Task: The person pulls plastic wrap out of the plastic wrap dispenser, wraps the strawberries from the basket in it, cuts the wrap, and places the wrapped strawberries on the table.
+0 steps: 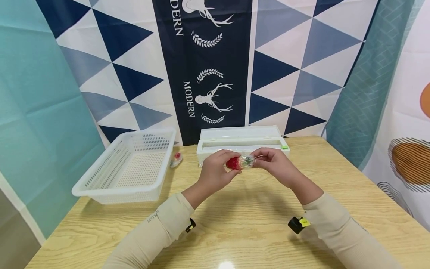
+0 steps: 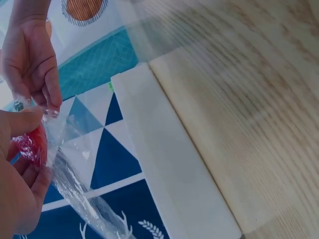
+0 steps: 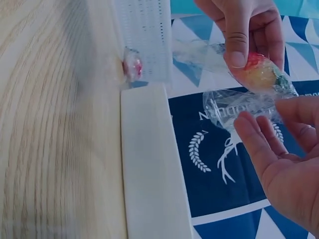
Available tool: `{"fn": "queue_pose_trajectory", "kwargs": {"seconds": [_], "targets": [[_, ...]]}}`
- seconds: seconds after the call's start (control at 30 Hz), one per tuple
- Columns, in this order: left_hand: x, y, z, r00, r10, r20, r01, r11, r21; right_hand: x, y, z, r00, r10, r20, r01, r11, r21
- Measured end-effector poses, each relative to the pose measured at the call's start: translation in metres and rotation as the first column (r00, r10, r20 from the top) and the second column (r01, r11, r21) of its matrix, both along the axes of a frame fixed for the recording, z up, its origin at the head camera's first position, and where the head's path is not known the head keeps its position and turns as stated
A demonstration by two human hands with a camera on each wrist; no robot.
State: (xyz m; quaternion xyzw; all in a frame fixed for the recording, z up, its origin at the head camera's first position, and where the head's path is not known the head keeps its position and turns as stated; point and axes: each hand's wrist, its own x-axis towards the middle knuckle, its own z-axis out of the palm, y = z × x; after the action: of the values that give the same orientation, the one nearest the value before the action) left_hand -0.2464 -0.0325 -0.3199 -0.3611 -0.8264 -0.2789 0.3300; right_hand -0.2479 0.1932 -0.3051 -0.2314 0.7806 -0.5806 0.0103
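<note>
A red strawberry (image 1: 234, 163) with a pale band and a green leafy end is wrapped in clear plastic film (image 3: 224, 107). My left hand (image 1: 216, 170) grips its red end between thumb and fingers, above the table. At the leafy end, my right hand (image 1: 273, 164) pinches the film between thumb and fingertips. Loose film (image 2: 82, 189) trails from the strawberry in the left wrist view. Right behind the hands stands a long white box (image 1: 242, 144) with its lid raised, resembling a cling film dispenser.
A white perforated basket (image 1: 164, 172) stands on the left of the wooden table (image 1: 235, 224). Beside its right wall lies another small wrapped red-and-white item (image 1: 176, 160). A patterned curtain (image 1: 215, 56) hangs behind the table's far edge.
</note>
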Motion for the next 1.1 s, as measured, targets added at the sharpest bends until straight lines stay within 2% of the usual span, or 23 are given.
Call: {"fn": "queue_pose_trajectory", "kwargs": {"seconds": [0.2,0.53,0.67,0.77,0.93,1.03,1.1], "targets": [[0.000,0.000,0.002,0.999,-0.035,0.033,0.033,0.997,0.067,0.001,-0.001,0.001,1.000,0.019,0.015,-0.018,0.999,-0.051],[0.002,0.004,0.009,0.983,-0.085,0.160,0.059,0.985,0.161,0.000,-0.006,0.000,0.999,-0.036,-0.030,0.038,0.997,0.062],[0.003,0.006,0.009,0.976,-0.120,0.183,0.084,0.978,0.191,0.001,-0.007,0.000,1.000,-0.005,-0.011,0.006,0.999,0.033],[0.004,0.008,0.009,0.975,-0.139,0.175,0.103,0.975,0.197,0.002,-0.007,-0.001,0.999,0.034,0.026,-0.033,0.999,-0.010],[0.004,0.009,0.007,0.982,-0.142,0.125,0.119,0.976,0.181,0.000,-0.004,-0.005,0.996,0.070,0.051,-0.068,0.997,-0.031],[0.003,0.008,0.005,0.987,-0.141,0.079,0.127,0.980,0.152,-0.001,-0.005,-0.008,0.987,0.135,0.083,-0.124,0.984,-0.125],[0.003,0.008,0.005,0.989,-0.142,0.048,0.135,0.982,0.129,0.000,-0.006,-0.010,0.976,0.194,0.100,-0.169,0.961,-0.219]]}}
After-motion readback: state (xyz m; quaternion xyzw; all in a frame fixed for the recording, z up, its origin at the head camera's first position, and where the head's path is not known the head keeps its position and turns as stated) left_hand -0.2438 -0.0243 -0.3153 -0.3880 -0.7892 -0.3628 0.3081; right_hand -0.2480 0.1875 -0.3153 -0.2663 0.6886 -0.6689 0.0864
